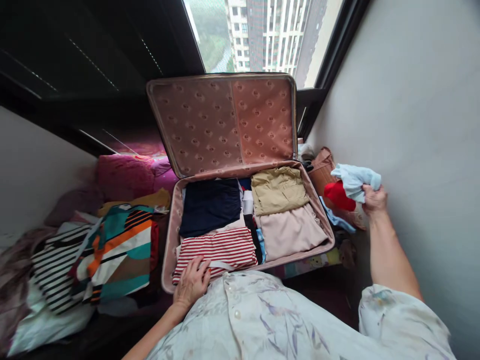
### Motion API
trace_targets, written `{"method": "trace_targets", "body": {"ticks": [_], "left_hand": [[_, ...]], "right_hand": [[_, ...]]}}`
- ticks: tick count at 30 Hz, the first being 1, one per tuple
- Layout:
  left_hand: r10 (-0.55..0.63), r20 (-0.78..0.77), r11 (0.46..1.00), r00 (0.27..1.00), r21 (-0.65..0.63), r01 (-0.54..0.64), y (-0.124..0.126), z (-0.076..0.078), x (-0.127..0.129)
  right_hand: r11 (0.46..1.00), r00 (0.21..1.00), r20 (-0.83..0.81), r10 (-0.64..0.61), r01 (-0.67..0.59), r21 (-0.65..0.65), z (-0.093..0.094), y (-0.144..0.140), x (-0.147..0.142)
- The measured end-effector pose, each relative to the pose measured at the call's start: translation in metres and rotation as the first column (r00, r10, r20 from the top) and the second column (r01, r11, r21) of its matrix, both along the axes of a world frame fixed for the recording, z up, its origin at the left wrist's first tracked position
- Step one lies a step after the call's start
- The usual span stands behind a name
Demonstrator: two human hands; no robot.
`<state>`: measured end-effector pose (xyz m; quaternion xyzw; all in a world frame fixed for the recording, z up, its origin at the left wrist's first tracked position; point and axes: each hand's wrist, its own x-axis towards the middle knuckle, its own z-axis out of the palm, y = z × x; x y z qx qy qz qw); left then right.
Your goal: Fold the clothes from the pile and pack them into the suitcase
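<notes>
1. at the far left, a loose heap of clothes lies beside the case: a black-and-white striped garment (52, 270) and a teal, orange and white patterned top (120, 250), with a magenta pillow (122, 175) behind them. the heap sits untidy and could slide or unfold if nudged.
2. the left hand (192, 282) lies flat, fingers spread and relaxed, on the folded red-and-white striped shirt (217, 250) at the near edge of the open pink hard-shell suitcase (170, 235). it grips nothing; leaning weight there could crease or shift the stack.
3. further in lie a folded navy garment (210, 206), a khaki folded piece (278, 190) and a pale pink folded piece (290, 231). the case looks nearly full, so another item may disturb the neat piles.
4. the right hand (374, 199) is raised beside the wall, well apart from the case, fingers clenched around a bunched light blue cloth (354, 179); a red cloth (338, 196) sits just beside it, and i cannot tell whether the hand holds that too. the loose bundle could drop a piece.
</notes>
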<state>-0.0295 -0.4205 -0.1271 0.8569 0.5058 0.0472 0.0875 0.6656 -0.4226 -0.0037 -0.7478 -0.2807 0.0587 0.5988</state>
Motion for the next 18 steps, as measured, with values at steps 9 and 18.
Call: {"method": "trace_targets", "body": {"ticks": [9, 18], "left_hand": [[0.009, 0.031, 1.0, 0.999, -0.006, -0.008, -0.002, 0.005, 0.004], [0.037, 0.042, 0.999, 0.998, -0.024, -0.036, -0.006, 0.021, 0.011]], "right_hand": [[0.868, 0.78, -0.393, 0.486, -0.38, 0.318, 0.063, 0.037, -0.084], [0.638, 0.503, -0.528, 0.684, -0.764, 0.099, 0.001, 0.117, -0.192]]}}
